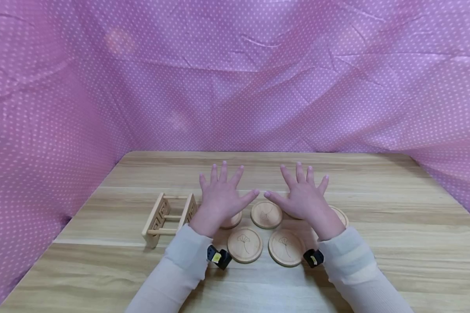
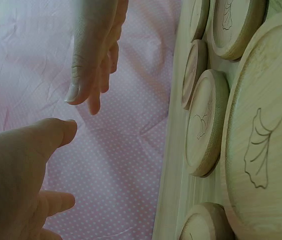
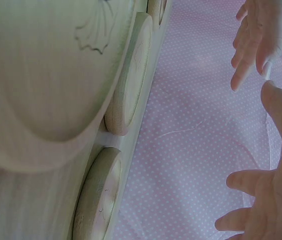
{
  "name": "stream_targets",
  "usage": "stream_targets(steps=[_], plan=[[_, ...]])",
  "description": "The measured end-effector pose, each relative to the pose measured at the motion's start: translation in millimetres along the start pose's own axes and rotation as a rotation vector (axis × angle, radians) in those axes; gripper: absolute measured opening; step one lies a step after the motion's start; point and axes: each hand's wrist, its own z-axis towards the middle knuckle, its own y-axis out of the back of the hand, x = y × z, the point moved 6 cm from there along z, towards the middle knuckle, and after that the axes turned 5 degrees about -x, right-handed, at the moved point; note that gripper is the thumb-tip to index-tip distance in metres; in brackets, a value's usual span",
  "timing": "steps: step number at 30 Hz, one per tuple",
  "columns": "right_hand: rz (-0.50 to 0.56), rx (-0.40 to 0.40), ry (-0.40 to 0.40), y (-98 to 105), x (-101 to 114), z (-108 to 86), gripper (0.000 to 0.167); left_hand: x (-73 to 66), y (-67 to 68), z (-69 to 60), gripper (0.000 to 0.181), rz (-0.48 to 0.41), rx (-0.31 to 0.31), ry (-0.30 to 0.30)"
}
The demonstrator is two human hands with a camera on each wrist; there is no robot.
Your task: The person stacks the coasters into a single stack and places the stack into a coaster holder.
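Note:
Both hands hover over the table, palms down, fingers spread and straight, holding nothing. My left hand (image 1: 221, 198) is just right of a wooden rack (image 1: 168, 219) and partly covers a round wooden coaster (image 1: 232, 221). My right hand (image 1: 303, 198) mirrors it, its thumb tip close to the left one, with another coaster (image 1: 340, 215) partly behind its wrist. Two coasters engraved with a ginkgo leaf lie in front, a left one (image 1: 245, 244) and a right one (image 1: 286, 247). Between the hands lies a further coaster (image 1: 266, 214). The left wrist view shows several coasters (image 2: 205, 122) lying flat.
The wooden tabletop (image 1: 102, 269) ends at a pink polka-dot cloth (image 1: 235, 108) hanging behind and at both sides. Each wrist wears a small black camera, one on the left (image 1: 219, 257) and one on the right (image 1: 313, 258), low beside the front coasters.

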Motion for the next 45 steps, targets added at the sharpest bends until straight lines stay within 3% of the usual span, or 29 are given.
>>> stream_targets(steps=[8,16,24,31,34,41,45], plan=[[0.012,0.006,-0.003,2,2,1.7,0.094,2.9,3.6,2.1,0.081,0.003,-0.016,-0.011],[0.085,0.025,0.011,5,-2,-2.4,0.091,18.0,18.8,-1.2,0.078,-0.097,-0.056,-0.043],[0.17,0.024,0.111,9,-14,-5.8,0.087,59.6,42.5,-15.4,0.073,-0.232,-0.057,-0.074],[0.186,0.064,0.196,11,-29,-16.4,0.089,96.7,54.6,-35.6,0.059,-0.442,-0.109,-0.197],[0.171,0.087,0.227,10,-36,-20.9,0.088,111.0,56.8,-42.8,0.053,-0.537,-0.114,-0.212],[0.167,0.118,0.243,7,-55,-28.8,0.086,143.3,58.2,-55.0,0.04,-0.692,-0.139,-0.136],[0.179,0.124,0.298,6,-62,-32.5,0.088,159.3,52.3,-60.6,0.041,-0.739,-0.139,-0.073]])
